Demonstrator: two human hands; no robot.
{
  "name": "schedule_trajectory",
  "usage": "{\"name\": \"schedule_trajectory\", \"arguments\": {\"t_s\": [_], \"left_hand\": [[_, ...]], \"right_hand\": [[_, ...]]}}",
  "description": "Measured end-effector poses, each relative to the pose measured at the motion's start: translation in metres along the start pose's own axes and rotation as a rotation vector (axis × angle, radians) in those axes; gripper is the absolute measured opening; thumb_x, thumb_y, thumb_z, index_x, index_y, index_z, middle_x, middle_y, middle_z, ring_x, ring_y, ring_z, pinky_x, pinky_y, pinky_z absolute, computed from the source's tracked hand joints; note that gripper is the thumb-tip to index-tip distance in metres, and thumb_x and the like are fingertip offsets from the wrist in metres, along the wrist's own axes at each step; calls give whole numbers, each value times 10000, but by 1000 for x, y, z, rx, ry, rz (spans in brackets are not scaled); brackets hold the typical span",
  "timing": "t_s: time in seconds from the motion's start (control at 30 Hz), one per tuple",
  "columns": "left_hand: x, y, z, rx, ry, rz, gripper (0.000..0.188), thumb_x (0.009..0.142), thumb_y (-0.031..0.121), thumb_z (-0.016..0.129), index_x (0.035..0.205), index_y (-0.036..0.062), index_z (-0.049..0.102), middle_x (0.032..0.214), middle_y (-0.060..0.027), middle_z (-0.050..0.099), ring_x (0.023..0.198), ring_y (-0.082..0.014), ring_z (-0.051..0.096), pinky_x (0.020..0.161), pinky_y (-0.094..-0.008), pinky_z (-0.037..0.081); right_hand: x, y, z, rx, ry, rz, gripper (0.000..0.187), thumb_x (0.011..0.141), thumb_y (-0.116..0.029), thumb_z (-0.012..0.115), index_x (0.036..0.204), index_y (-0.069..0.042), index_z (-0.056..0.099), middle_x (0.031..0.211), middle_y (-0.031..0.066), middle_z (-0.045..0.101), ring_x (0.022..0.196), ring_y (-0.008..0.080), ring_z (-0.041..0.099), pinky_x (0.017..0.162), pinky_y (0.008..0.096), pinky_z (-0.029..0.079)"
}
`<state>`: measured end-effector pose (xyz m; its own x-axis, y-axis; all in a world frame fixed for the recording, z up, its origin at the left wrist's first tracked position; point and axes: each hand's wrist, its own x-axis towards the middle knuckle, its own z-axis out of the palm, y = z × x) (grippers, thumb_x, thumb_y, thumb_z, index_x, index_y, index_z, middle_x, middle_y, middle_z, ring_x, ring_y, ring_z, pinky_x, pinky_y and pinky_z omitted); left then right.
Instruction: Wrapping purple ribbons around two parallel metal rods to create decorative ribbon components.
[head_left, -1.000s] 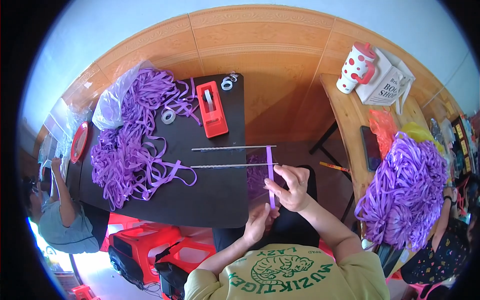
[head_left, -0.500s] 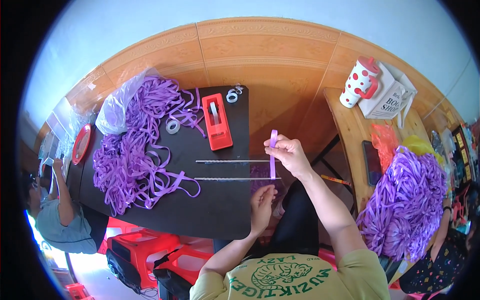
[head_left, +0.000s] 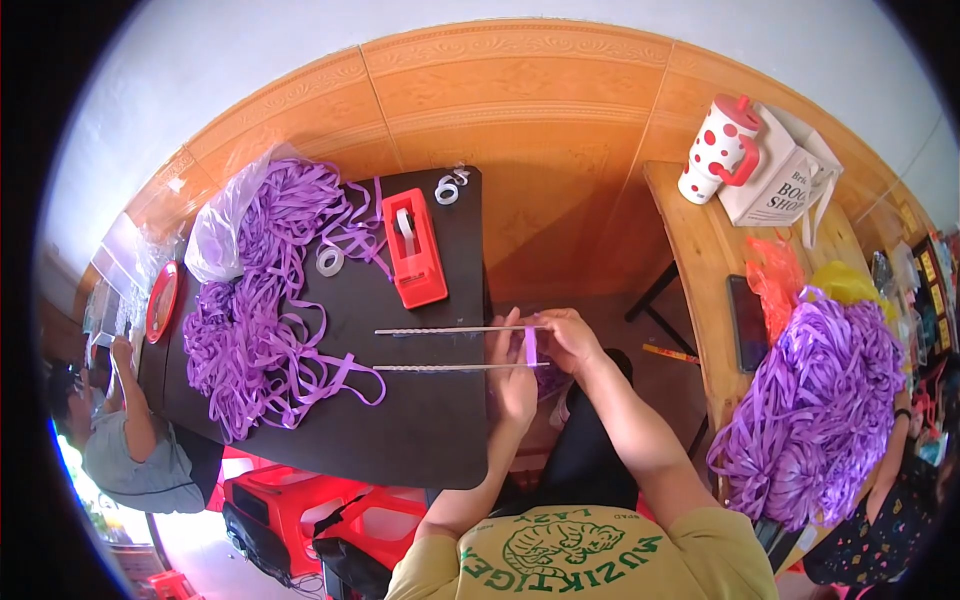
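Two thin twisted metal rods, the upper rod (head_left: 440, 330) and the lower rod (head_left: 440, 368), stick out past the right edge of the black table. Across their free ends runs a short strip of purple ribbon (head_left: 531, 347). My left hand (head_left: 512, 385) is at the rods beside the strip, its fingers stretched upward and partly behind the rods. At the tip of the upper rod, my right hand (head_left: 572, 342) has its thumb and fingers closed on the ribbon; the fingertips are partly hidden.
On the black table (head_left: 420, 430) lie a heap of purple ribbon strips (head_left: 250, 350), a red tape dispenser (head_left: 414, 255) and tape rolls (head_left: 330, 261). The wooden table (head_left: 690, 260) holds a dotted tumbler (head_left: 718, 150), a phone (head_left: 745, 322) and another ribbon pile (head_left: 810, 420). People sit at both sides.
My right hand has come down to the rod tips with the ribbon, which now spans both rods. My left hand has moved up to the rods. The view has shifted slightly.
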<state>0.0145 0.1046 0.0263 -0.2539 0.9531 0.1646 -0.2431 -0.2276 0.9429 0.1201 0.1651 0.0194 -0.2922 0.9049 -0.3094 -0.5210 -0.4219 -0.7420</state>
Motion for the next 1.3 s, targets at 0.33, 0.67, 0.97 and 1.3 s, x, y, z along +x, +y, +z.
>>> {"name": "schedule_trajectory", "arguments": {"t_s": [0.33,0.67,0.97,1.3], "left_hand": [[-10,6,-5,-227,-59,-95,166,852,-11,534,967,-12,654,1073,-86,608,996,-162,570,868,-279,448],[-23,12,-7,-372,-5,-201,176,847,-20,535,952,11,673,1010,-130,666,943,-181,609,870,-297,457],[-31,31,-4,-339,-50,-217,196,874,21,497,997,-23,643,971,-84,660,853,-130,593,792,-249,461],[-53,78,8,-463,175,-491,264,954,239,470,973,25,623,747,24,524,649,-69,406,586,-219,312]], "right_hand": [[-67,33,-2,-43,68,-62,115,858,-43,556,936,-4,631,871,50,629,827,142,599,743,267,474],[-97,21,28,-506,12,-392,178,797,-19,646,955,33,584,865,41,618,821,96,572,721,230,444],[-99,36,35,-546,126,-536,85,845,-40,568,797,16,609,706,23,602,627,91,539,552,235,400],[-113,22,59,-131,57,-283,121,876,-43,548,803,-12,640,702,10,589,634,62,518,571,198,391]]}}
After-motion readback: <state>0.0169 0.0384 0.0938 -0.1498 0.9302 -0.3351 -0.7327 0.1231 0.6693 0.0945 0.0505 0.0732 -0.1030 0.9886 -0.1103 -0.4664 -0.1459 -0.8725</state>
